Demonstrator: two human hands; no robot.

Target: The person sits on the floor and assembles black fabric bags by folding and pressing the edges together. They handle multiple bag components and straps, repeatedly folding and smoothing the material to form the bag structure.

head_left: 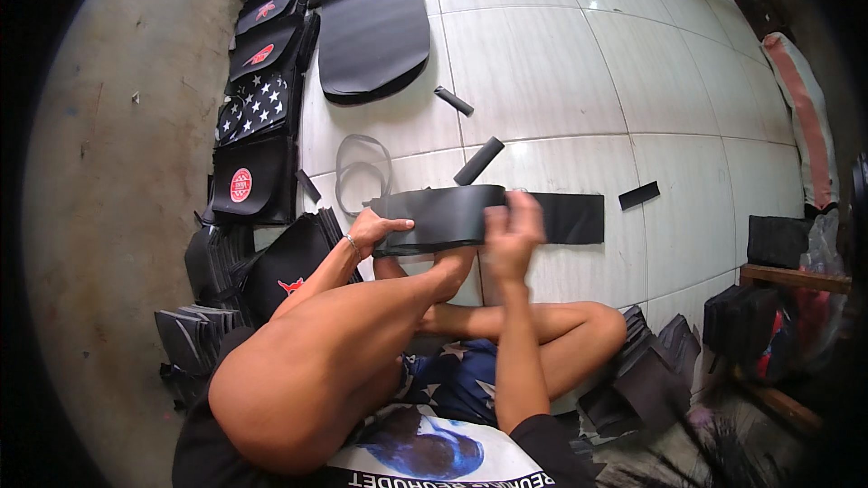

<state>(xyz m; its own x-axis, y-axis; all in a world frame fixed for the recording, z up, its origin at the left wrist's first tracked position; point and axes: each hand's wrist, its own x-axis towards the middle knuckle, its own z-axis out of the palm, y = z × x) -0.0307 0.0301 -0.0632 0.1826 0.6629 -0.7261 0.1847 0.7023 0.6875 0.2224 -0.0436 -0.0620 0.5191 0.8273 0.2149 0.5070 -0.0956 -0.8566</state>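
Observation:
A stack of black, leather-like strips lies across the floor in front of me, near my foot. My left hand grips its left end, thumb stretched over the top sheet and fingers hidden beneath. At the stack's right end is my right hand, raised and smeared by motion; whether it holds the top strip's edge cannot be made out. The top strip bows slightly upward at that end. Beyond the right hand, a flat black strip extends along the tiles.
Stacked black flaps with red emblems line the left wall. A large pile of black rounded panels stands farther off. Small black offcuts and a clear plastic loop are scattered nearby. More black pieces and a wooden bench are at right.

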